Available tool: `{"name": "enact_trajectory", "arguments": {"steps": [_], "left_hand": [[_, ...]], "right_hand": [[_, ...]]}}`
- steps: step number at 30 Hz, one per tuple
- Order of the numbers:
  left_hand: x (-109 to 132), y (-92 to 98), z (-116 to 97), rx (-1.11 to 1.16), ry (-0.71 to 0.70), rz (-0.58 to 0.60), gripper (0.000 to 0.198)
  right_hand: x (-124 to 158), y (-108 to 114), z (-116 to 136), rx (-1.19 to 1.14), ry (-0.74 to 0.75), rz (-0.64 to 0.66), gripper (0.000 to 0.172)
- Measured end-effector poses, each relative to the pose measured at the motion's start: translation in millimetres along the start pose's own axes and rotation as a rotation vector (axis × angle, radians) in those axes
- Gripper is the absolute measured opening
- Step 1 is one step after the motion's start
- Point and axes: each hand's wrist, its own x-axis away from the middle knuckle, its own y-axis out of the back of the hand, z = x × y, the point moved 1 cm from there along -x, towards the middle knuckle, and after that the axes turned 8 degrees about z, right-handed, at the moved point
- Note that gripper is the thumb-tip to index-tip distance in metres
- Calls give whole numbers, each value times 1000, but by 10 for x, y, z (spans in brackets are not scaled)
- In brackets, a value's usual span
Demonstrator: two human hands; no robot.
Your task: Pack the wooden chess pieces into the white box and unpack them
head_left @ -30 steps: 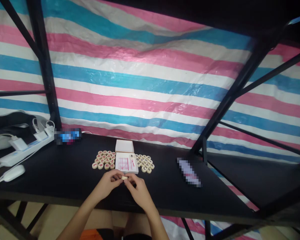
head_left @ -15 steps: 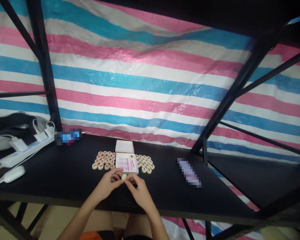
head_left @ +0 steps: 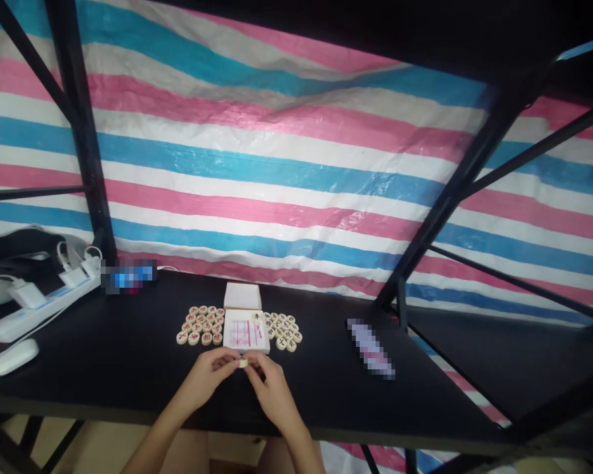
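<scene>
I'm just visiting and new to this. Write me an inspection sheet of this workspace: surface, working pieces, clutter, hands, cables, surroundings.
Surface: black table.
Working pieces: red-marked pieces left of a white box, dark-marked pieces to its right; a white lid behind it.
Clutter: power strip and white oval device at left; two pixelated items, one far left, one right.
Hands: left hand and right hand hold a small pale piece between their fingertips; its marking can't be read.
Cables: white cables, mostly at left.
Surroundings: striped sheet behind; black frame.
</scene>
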Motion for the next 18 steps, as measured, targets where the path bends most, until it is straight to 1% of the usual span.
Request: {"name": "enact_trajectory", "arguments": {"steps": [3,5,8,10,12,15,18], "left_hand": [[-4,2,10,19,15,-39,24],[-11,4,40,11,-1,-66,24],[-26,11,112,13,-41,-96,29],[-33,15,155,-25,-56,-98,29],[-35,17,177,-120,-67,-109,27],[-25,7,177,-276,-77,-171,32],[-11,-25,161,-415,-86,-191,38]], "right_hand": [[-18,-15,-4,-9,-24,21,13],[-34,-32,-17,-10,-40,15,10],[-42,-63,-26,-30,-44,16,8],[-36,-65,-24,-41,-43,20,11],[-45,-32,-20,-24,-44,27,15],[-160,89,-25,95,-42,12,17],[-434,222,-37,341,-36,-18,21]]}}
